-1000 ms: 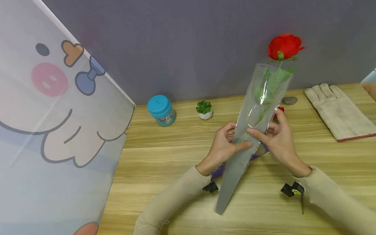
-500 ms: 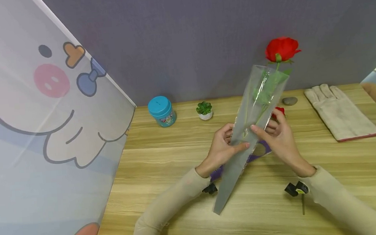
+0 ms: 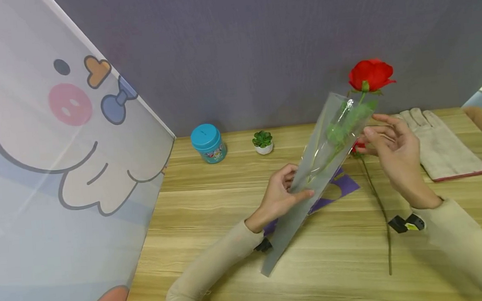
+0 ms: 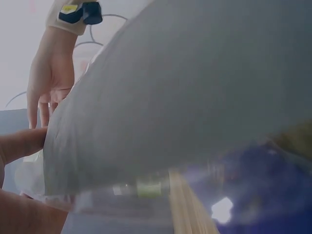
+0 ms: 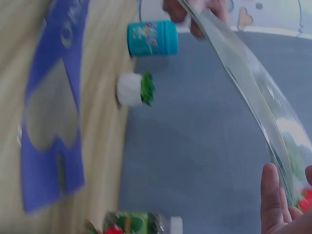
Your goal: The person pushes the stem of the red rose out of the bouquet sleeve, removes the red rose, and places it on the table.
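Head view gives me the whole scene: my left hand point(image 3: 281, 195) pinches the sleeve point(image 3: 310, 178) near its middle and holds it tilted above the worktop point(image 3: 212, 218), with the rose point(image 3: 370, 75) standing out of the top. My right hand point(image 3: 394, 151) is relaxed with loose fingers beside the upper edge of the sleeve; I cannot tell if it touches. Left wrist view shows only the grey sleeve point(image 4: 185, 97) very close and blurred. Right wrist view adds a blue card point(image 5: 51, 112) flat on the wood, a teal jar point(image 5: 152, 38) and a small plant point(image 5: 135, 89). On the worktop lie also a glove point(image 3: 438, 143) and a second stem point(image 3: 378, 206). Behind is a grey wall point(image 3: 237, 39), at left a cartoon panel point(image 3: 55, 135).
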Motion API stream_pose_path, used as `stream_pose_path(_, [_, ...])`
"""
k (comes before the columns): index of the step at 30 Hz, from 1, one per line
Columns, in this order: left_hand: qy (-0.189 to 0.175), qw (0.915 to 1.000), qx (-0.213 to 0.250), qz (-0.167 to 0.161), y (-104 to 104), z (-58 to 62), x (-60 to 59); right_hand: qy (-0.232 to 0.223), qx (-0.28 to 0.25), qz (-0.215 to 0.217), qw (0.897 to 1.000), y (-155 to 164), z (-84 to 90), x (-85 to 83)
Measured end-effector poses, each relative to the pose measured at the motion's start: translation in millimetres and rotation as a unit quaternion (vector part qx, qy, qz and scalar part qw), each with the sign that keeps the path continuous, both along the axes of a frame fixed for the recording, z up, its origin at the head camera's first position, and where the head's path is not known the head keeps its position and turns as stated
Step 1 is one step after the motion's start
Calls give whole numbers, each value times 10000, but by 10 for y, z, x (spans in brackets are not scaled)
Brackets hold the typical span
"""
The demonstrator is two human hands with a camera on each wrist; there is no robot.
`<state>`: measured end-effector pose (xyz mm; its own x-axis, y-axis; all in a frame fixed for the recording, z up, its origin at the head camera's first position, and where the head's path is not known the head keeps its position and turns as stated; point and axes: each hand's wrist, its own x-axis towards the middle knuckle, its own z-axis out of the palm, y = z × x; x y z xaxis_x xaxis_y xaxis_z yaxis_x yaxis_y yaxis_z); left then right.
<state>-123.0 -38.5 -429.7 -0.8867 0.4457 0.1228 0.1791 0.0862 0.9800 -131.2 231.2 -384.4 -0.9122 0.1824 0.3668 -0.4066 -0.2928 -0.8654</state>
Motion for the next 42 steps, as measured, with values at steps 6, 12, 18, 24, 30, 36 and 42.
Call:
stream_pose_path(6, [129,9998,-102,-55,-21,-24,26,29,-211,-281,9994,220,140,-96])
stream_pose_path(12, [218,9996,-120,-92,-26,-47,53,28,-768,-253,9967,331,199,-147])
stream_pose_path(18, [192,9993,-265,-197,-16,-61,89,-524,-1210,293,9908,368,176,-165])
stream_pose_path(24, [126,9983,-451,-332,14,-64,129,-1156,-1508,518,9804,381,131,-172])
stream_pose_path(30, [35,9979,-477,-440,32,-79,150,-1235,-1559,733,9773,380,100,-164])
stream_pose_path(36, [-6,9980,-397,-489,27,-102,134,-1183,-1404,653,9808,402,106,-146])
stream_pose_path(42, [-116,9984,-215,-518,17,-114,112,-1113,-1294,414,9844,438,117,-147])
